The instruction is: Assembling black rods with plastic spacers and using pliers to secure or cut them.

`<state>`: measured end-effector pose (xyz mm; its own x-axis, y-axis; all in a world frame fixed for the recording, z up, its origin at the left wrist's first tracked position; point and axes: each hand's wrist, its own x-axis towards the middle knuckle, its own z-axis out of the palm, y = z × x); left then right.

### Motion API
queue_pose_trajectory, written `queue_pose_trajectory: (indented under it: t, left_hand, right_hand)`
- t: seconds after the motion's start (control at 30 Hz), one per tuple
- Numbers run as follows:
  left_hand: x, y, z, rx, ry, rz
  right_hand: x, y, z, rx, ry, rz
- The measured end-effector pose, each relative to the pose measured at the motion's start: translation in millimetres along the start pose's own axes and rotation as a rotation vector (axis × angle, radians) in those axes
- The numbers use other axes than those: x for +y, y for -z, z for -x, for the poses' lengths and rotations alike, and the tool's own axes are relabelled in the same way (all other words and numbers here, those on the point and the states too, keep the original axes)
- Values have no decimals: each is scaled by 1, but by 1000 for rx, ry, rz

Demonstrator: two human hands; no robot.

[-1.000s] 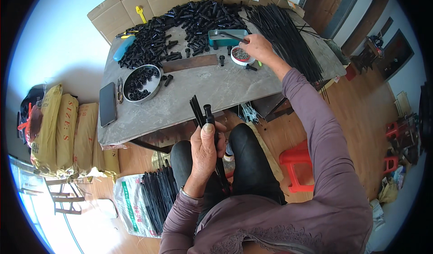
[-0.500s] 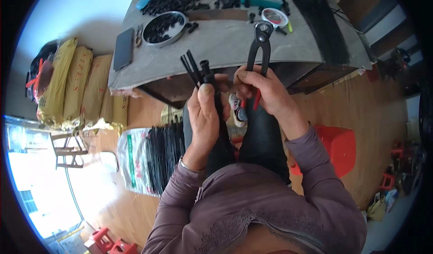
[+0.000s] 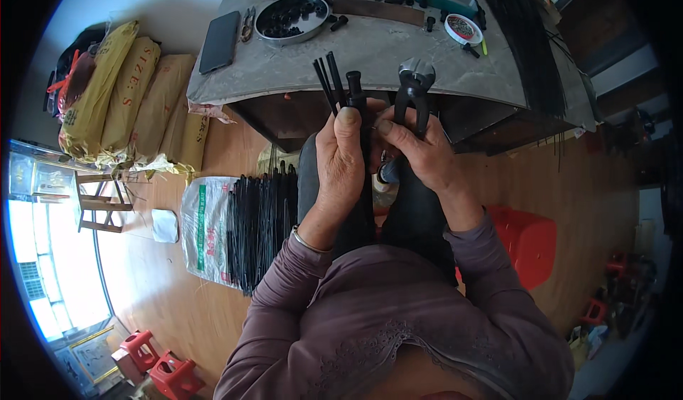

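My left hand is closed around several thin black rods and a black tubular fitting with a flanged top, which all stand upright. Its thumb presses on them from the near side. In my right hand is a pair of pincers, dark head pointing up and jaws toward the table. The right thumb and fingertips come close to the fitting's side; whether they pinch something small there I cannot make out. Both hands are above my lap, just before the table's front edge.
The grey table carries a metal bowl of black parts, a dark flat case, scissors, a white tub and a teal box. Black rods lie on the floor at left; a red stool stands right.
The two hands have come closer together, the right with the pincers moving down toward the left. The whole view has shifted slightly, and the rods remain in my left hand.
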<state>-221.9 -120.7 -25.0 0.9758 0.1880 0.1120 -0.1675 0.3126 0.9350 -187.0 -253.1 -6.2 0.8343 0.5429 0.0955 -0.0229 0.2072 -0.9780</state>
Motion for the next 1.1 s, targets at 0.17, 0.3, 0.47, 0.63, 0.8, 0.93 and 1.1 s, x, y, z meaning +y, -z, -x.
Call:
queue_pose_trajectory:
  t: [0.17, 0.3, 0.47, 0.63, 0.8, 0.93, 1.1]
  left_hand:
    - [-2, 4, -2, -26, -8, 51]
    - [0, 5, -2, -8, -3, 52]
    - [1, 8, -2, -38, 9, 52]
    - [0, 8, -2, -34, 5, 69]
    - [1, 7, -1, -19, 3, 56]
    - [1, 6, 0, -24, 0, 56]
    - [2, 3, 2, -28, -5, 56]
  right_hand:
    - [6, -3, -1, 44, -10, 10]
    - [10, 1, -1, 56, -25, 115]
    - [8, -3, -2, 66, -24, 138]
    - [5, -6, -1, 55, -40, 120]
    - [6, -3, 0, 58, -25, 181]
    - [6, -5, 2, 73, -26, 205]
    - [4, -4, 2, 61, 74, 254]
